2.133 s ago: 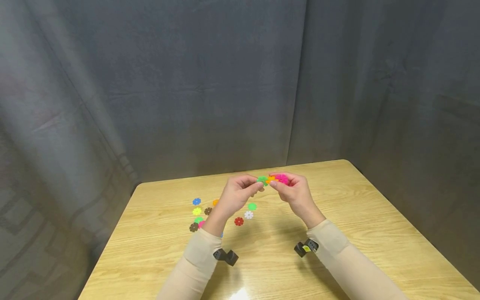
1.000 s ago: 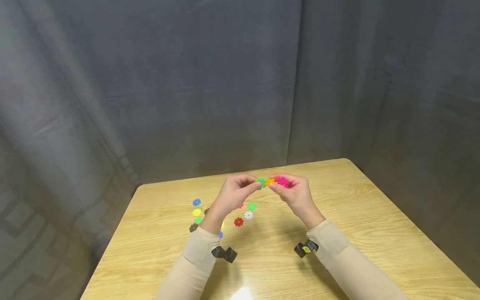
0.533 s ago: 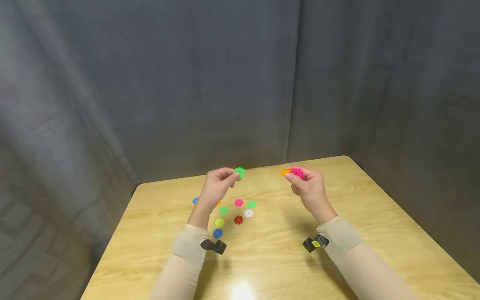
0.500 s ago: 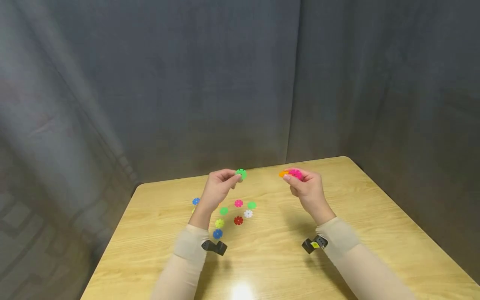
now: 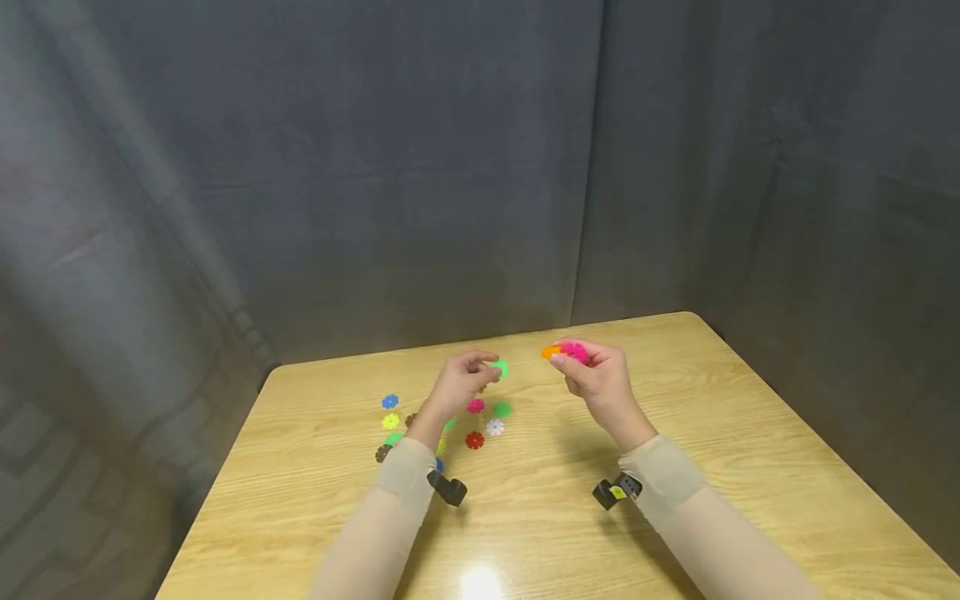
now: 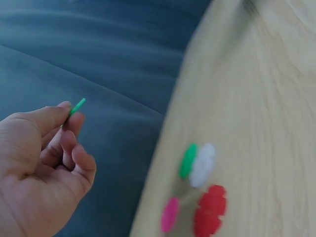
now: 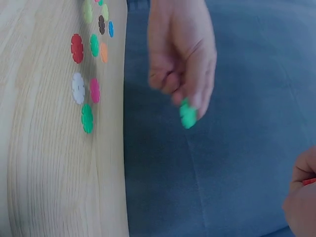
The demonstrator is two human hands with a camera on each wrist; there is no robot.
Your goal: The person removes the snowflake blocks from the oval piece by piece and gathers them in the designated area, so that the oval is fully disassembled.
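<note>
My left hand (image 5: 459, 385) pinches a thin green plastic snowflake disc (image 5: 500, 368) by its rim, above the desk (image 5: 720, 433). My right hand (image 5: 592, 379) grips the joined pink-and-orange discs (image 5: 564, 352). Judged light, stiff, slick-faced; best held at the notched edges.

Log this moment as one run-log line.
left hand: pinches green disc | right hand: holds pink-and-orange piece | hands apart | loose discs on table
</note>
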